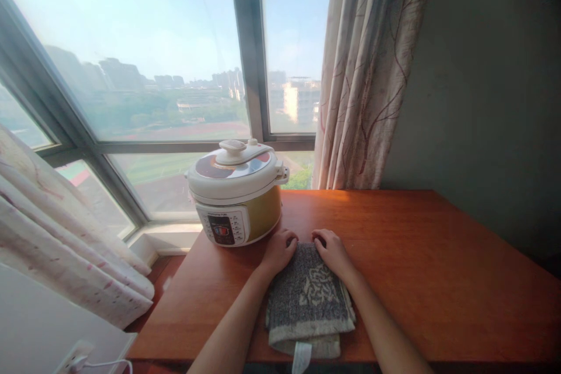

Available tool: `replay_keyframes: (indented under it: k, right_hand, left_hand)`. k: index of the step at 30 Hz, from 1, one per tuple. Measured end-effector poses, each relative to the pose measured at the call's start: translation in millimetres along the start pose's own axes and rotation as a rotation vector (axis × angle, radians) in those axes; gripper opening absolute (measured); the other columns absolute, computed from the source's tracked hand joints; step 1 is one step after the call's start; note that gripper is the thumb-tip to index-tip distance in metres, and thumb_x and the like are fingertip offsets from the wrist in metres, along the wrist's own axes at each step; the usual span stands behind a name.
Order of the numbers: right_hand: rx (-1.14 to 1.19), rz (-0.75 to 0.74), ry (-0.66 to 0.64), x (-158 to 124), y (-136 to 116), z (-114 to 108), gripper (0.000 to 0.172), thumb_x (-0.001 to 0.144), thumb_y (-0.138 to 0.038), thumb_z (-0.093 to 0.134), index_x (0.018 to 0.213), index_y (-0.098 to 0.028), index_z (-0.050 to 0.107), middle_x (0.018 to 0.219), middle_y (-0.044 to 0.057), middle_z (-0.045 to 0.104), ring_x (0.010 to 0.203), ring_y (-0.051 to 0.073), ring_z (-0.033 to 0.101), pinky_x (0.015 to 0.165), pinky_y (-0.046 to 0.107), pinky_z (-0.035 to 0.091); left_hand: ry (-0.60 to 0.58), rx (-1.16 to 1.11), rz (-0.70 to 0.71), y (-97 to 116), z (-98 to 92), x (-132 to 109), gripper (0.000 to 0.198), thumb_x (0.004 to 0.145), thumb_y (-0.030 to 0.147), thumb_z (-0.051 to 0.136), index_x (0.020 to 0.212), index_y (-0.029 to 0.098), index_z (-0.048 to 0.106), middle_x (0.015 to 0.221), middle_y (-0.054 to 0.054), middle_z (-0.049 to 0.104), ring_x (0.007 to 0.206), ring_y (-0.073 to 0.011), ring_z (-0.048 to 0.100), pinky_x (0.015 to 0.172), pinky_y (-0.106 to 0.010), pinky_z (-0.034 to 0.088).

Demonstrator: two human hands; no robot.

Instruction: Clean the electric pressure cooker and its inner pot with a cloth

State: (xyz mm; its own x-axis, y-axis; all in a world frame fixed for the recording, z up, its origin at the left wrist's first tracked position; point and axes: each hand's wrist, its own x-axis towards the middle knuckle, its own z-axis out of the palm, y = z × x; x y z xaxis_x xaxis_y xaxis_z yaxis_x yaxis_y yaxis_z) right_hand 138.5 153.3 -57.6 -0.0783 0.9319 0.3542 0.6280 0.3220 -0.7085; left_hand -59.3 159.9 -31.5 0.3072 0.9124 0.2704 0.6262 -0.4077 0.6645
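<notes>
A folded dark grey towel [298, 292] with a pale leafy pattern lies on the wooden table in front of me. Its light border and a white tag are at the near edge. My left hand [279, 250] is at the towel's far left corner, fingers curled and closed on the cloth. At the far right corner my right hand [332, 251] grips the towel in the same way, thumb and fingers bent together. Just beyond my left hand stands a white and gold electric pressure cooker [265, 213], its lid on and its control panel facing me.
The reddish-brown table [421, 280] stretches to the right, towards a dark wall. Behind it are large windows [166, 70] and a patterned curtain [359, 82]. Another curtain [56, 239] hangs at the left, above a wall socket [74, 359] with a white cord.
</notes>
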Motion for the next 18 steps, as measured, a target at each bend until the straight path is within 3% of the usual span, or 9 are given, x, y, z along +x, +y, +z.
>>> replay_keyframes:
  k: [18]
  right_hand:
    - [0.001,0.005,-0.001,-0.3,-2.8,-1.5,0.027,0.086,-0.014,0.051,0.1,-0.018,0.074,0.1,0.009,0.073,0.098,0.023,0.065,0.093,0.035,0.049]
  left_hand:
    - [0.012,-0.02,0.001,-0.1,0.0,-0.3,0.019,0.085,0.017,0.05,0.081,0.018,0.069,0.09,-0.007,0.068,0.087,-0.0204,0.063,0.081,-0.032,0.046]
